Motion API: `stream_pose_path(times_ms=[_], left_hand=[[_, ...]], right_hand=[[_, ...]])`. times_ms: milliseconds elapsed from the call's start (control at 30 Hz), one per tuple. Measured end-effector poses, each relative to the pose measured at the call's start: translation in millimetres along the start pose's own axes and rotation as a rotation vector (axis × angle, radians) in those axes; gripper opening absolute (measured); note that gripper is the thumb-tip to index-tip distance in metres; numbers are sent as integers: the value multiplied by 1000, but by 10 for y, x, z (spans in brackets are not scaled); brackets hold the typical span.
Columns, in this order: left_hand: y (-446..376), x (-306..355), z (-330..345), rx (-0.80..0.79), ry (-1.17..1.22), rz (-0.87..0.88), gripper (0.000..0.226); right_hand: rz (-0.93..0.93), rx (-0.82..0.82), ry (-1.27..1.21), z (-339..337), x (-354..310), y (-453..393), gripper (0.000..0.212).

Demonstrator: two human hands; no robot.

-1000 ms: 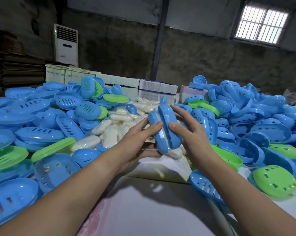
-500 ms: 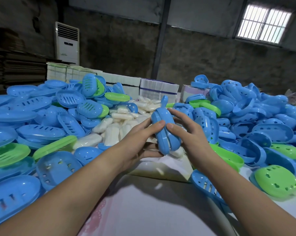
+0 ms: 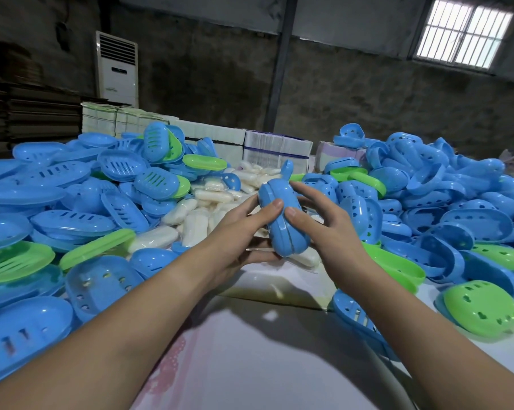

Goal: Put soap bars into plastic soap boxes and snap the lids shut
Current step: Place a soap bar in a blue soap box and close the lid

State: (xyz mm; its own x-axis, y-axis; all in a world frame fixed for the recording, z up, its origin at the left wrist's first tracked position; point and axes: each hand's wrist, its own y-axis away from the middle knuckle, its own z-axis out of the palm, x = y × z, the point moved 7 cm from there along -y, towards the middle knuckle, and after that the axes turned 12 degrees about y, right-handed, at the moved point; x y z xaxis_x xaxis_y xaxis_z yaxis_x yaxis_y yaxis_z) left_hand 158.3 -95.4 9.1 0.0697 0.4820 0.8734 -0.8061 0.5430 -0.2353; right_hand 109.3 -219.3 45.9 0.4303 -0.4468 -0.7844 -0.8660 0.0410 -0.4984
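Soap box point(image 3: 282, 218) — blue, held on edge between your hands above the table's middle, halves together with just a thin seam showing; looks nearly snapped, I'd judge. Your left hand point(image 3: 244, 232) grips it, thumb on the near side, and your right hand point(image 3: 323, 226) pinches the other side. Plenty left — loose soap bars point(image 3: 196, 223) heaped behind, blue and green box halves point(image 3: 444, 214) piled on both sides. Pale table point(image 3: 249, 350) with a pink-printed sheet. Dim concrete room, barred window point(image 3: 462, 31), standing air conditioner point(image 3: 116, 66), white cartons point(image 3: 276, 149) at the back.
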Motion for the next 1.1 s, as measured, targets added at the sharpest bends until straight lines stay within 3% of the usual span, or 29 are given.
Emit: stream_pose_path(times_ms=[467,867,1100], left_hand=[[-1,12,-36,50,126,12,64],[16,37,13,-7,53,19,52],[36,47,48,-16,18,28,59]], right_hand=[[-45,52,-58,26,-37,5,37],[-72,46,-62,8,-77,15,38],[-97,42,-66,-21,-45,15,36]])
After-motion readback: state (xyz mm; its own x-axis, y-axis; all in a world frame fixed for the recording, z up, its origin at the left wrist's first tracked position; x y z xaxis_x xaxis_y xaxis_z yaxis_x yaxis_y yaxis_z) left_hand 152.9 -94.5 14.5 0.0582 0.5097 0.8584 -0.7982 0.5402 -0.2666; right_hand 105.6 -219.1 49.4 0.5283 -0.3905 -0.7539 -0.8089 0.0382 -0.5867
